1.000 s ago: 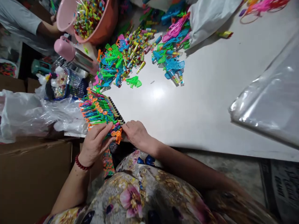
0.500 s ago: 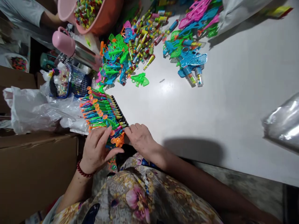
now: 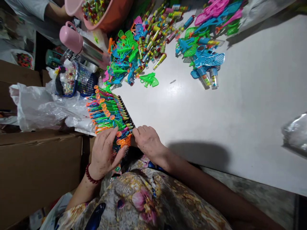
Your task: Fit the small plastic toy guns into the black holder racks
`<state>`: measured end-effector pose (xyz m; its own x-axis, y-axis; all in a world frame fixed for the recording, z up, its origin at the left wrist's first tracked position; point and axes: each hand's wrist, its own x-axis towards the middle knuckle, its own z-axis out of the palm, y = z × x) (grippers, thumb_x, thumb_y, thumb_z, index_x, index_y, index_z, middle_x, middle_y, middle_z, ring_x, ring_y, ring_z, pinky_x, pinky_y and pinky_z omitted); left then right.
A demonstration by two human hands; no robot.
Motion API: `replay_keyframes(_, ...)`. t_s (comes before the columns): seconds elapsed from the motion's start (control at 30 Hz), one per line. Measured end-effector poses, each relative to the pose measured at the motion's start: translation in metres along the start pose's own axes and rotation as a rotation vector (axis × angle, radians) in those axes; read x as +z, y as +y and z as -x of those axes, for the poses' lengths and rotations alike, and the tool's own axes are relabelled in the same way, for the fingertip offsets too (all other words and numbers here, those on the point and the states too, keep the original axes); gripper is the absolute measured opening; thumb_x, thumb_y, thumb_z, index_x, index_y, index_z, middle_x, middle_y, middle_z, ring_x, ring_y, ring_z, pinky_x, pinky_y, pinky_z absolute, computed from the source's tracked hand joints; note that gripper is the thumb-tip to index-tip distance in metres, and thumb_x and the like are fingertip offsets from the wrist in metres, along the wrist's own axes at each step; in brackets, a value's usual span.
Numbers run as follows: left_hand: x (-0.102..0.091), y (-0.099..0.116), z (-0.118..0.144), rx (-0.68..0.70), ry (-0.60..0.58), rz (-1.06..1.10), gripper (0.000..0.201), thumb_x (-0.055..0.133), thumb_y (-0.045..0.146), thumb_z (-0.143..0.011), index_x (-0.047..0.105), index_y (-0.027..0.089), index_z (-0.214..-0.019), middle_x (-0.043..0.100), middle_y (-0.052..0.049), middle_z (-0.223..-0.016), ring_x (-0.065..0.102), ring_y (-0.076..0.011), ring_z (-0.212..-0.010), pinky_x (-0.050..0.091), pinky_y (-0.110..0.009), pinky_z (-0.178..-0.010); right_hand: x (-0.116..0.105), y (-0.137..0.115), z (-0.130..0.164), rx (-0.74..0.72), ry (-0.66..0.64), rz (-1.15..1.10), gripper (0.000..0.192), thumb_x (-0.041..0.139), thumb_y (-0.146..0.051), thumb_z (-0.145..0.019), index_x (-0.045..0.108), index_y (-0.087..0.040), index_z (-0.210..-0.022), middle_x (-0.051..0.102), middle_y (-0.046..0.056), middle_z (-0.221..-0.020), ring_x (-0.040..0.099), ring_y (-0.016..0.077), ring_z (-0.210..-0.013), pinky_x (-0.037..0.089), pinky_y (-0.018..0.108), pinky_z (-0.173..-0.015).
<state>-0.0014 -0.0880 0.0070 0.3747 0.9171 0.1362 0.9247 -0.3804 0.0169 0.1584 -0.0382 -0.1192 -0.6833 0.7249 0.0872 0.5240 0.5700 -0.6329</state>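
Note:
A close-packed row of colourful plastic toys point(image 3: 109, 110) with candy tubes lies along a black strip point(image 3: 126, 111) at the table's left end. Orange round tips stick up from the row. At its near end, my left hand point(image 3: 104, 151) rests its curved fingers over the toys, and its thumb presses by an orange toy point(image 3: 126, 140). My right hand point(image 3: 146, 139) is closed at the near end of the black strip, fingers curled and thumb against the row. Its fingertips partly hide what they pinch.
On the white table point(image 3: 216, 127) lie a heap of toys point(image 3: 123, 54), loose candy tubes point(image 3: 153, 41) and another toy pile point(image 3: 208, 57). A pink-lidded flask point(image 3: 91, 52), blue basket point(image 3: 85, 83) and orange basin point(image 3: 112, 19) stand left. A cardboard box point(image 3: 40, 166) is beside me; another person's arm point(image 3: 55, 12) shows behind.
The view has shifted slightly, so things on the table appear farther right. My left thumb has come up closer to the orange toy. My right hand stays at the strip's end.

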Motion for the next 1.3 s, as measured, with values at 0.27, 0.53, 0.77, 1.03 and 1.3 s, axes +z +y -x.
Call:
replay_keyframes(0.27,-0.008,-0.019,0.006,0.061,-0.026,0.147,0.066,0.070,0.027,-0.092,0.045,0.023,-0.153,0.068,-0.012,-0.122,0.065,-0.0267,-0.113,0.053,-0.046,-0.102,0.000,0.003,0.001,-0.086,-0.020,-0.059,0.010,0.052,-0.016,-0.100,0.061,-0.019,-0.101,0.070,0.008,-0.095,0.059,0.0235,-0.090,0.034,0.036,-0.078)
replay_keyframes(0.53,-0.013,-0.035,0.020,0.098,-0.052,0.236,0.060,0.069,0.026,-0.089,0.054,0.024,-0.147,0.071,-0.011,-0.118,0.067,-0.0259,-0.110,0.050,-0.049,-0.105,-0.001,0.003,-0.002,-0.064,-0.058,-0.134,0.014,0.051,-0.016,-0.100,0.063,-0.020,-0.101,0.070,0.008,-0.097,0.059,0.0232,-0.096,0.036,0.035,-0.083)
replay_keyframes(0.77,-0.021,-0.040,0.021,0.121,-0.115,0.312,0.056,0.073,0.033,-0.090,0.057,0.025,-0.143,0.072,-0.011,-0.120,0.069,-0.0262,-0.112,0.051,-0.048,-0.106,0.000,0.003,-0.005,-0.021,-0.049,-0.122,0.017,0.048,-0.017,-0.105,0.065,-0.018,-0.103,0.070,0.008,-0.096,0.062,0.0222,-0.094,0.039,0.033,-0.082)
replay_keyframes(1.03,-0.031,-0.028,0.012,-0.158,0.063,0.426,0.047,0.075,0.032,-0.094,0.062,0.026,-0.140,0.072,-0.008,-0.114,0.069,-0.0217,-0.105,0.057,-0.035,-0.094,0.003,0.005,-0.005,-0.060,-0.023,-0.092,0.017,0.050,-0.022,-0.107,0.066,-0.019,-0.101,0.070,0.007,-0.095,0.061,0.0215,-0.091,0.039,0.033,-0.079)
replay_keyframes(1.3,-0.026,-0.021,-0.025,0.053,-0.020,0.010,0.023,0.066,0.018,-0.100,0.069,0.021,-0.122,0.072,-0.002,-0.096,0.070,-0.0131,-0.084,0.055,-0.021,-0.076,0.005,0.009,-0.002,-0.116,0.048,-0.091,0.018,0.046,-0.018,-0.107,0.062,-0.018,-0.099,0.067,0.006,-0.093,0.058,0.0202,-0.087,0.037,0.032,-0.077)
